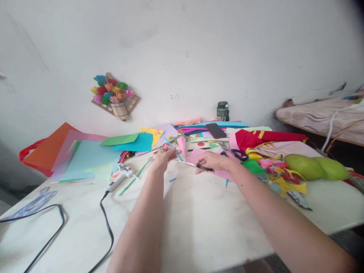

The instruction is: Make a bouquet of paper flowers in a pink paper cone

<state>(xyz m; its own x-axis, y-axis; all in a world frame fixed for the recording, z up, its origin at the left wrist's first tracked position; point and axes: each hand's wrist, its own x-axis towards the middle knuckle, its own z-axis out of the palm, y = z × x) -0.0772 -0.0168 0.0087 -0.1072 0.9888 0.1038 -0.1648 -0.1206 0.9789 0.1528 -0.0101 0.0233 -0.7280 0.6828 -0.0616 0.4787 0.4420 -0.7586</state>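
My left hand (165, 156) pinches a thin blue paper strip (178, 154) that sticks out on both sides of its fingers. Closed around the black handle of a pair of scissors (199, 166), my right hand (209, 162) points the slim metal blades left, at the strip near my left fingertips. Whether the blades touch the strip is too small to tell. A pink paper cone (181, 145) stands just behind, between the hands. Under my right hand lies a pink sheet (195, 155). A small blue offcut (172, 179) rests on the table.
A white glue gun (121, 177) with a black cord lies left, beside a green strip (135, 177). Coloured sheets (85, 159) spread behind it. A phone (216, 131), dark-handled scissors (239, 154), paper scraps (284, 178) and green fruit (304, 167) occupy the right. A bottle (222, 111) stands by the wall.
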